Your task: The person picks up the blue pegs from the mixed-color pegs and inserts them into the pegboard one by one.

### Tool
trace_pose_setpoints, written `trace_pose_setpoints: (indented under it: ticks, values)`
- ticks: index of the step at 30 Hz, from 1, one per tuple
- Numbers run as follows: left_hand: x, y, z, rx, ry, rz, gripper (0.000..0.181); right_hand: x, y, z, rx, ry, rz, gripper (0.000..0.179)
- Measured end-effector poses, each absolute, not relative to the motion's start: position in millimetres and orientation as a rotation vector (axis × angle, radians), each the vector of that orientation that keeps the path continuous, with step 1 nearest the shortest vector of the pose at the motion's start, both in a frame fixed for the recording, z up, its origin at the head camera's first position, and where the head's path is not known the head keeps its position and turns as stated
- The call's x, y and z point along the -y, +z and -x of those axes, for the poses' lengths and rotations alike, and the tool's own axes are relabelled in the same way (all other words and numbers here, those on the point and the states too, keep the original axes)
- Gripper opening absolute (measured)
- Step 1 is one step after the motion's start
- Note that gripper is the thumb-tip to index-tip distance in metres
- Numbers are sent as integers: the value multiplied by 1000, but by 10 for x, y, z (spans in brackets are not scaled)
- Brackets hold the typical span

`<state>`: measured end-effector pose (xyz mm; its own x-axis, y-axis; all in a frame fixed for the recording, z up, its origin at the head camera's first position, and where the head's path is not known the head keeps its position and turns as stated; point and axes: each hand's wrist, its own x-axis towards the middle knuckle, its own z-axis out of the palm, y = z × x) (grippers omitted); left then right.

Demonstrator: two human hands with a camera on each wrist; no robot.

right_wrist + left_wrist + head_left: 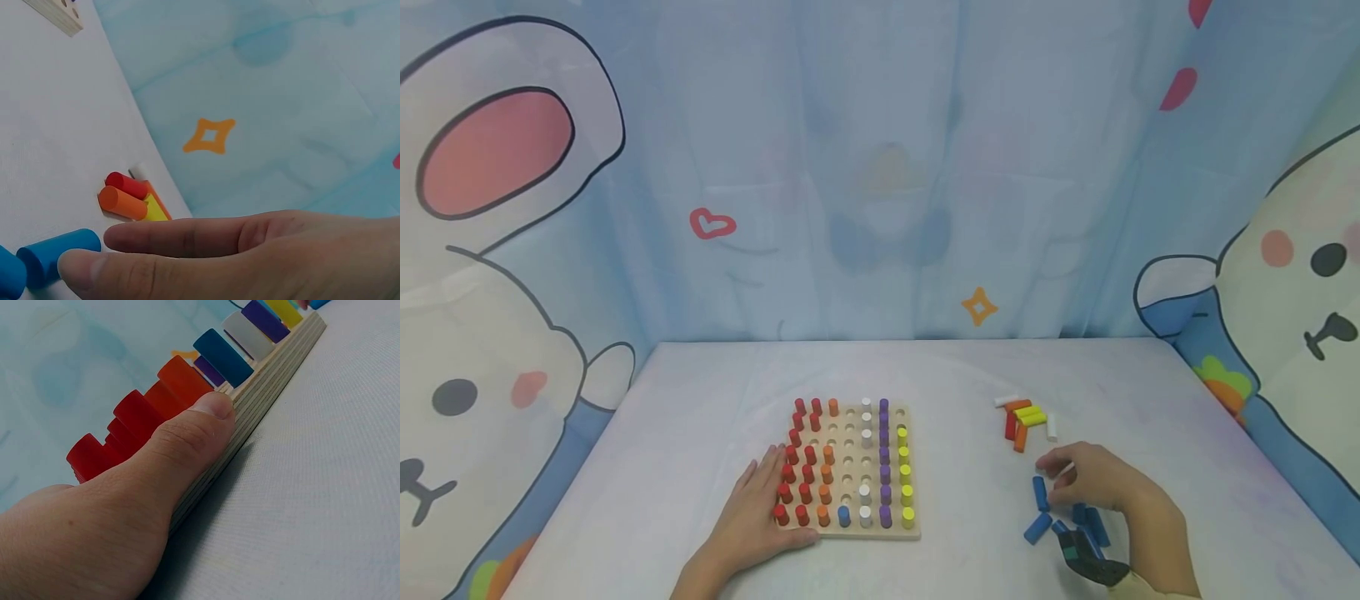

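A wooden pegboard [847, 467] stands on the table with rows of red, orange, white, purple and yellow pegs and a single blue peg [844, 517] in its front row. My left hand [752, 517] rests against the board's left side, fingers fairly straight, with the thumb along the front edge at the near corner. To the right, my right hand [1101, 479] hovers low over several loose blue pegs. Its thumb and index finger are apart, beside a lying blue peg [59, 253]; no peg is visibly pinched. Its other fingers are mostly hidden in the right wrist view.
Beyond the right hand lies a small pile of loose pegs, among them a red peg [1011, 426], a yellow peg [1032, 416] and an orange peg [1020, 438]. A white cloth covers the table [715, 400]. A blue printed curtain [880, 167] hangs behind it.
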<state>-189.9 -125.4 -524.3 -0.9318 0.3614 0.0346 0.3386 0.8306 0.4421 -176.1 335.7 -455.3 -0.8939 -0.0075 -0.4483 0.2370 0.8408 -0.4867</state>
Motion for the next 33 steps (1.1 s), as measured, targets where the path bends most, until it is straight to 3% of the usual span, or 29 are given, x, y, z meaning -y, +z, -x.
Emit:
trace_pose_setpoints:
  ticks: [12, 33]
  values:
    - [1247, -5231, 1891, -2957, 701, -554, 124, -3282, -4560, 1784, -2553, -739, -176, 51]
    - [1241, -5240, 1906, -2967, 677, -560, 124, -3245, -4584, 1787, -2583, -738, -118, 45]
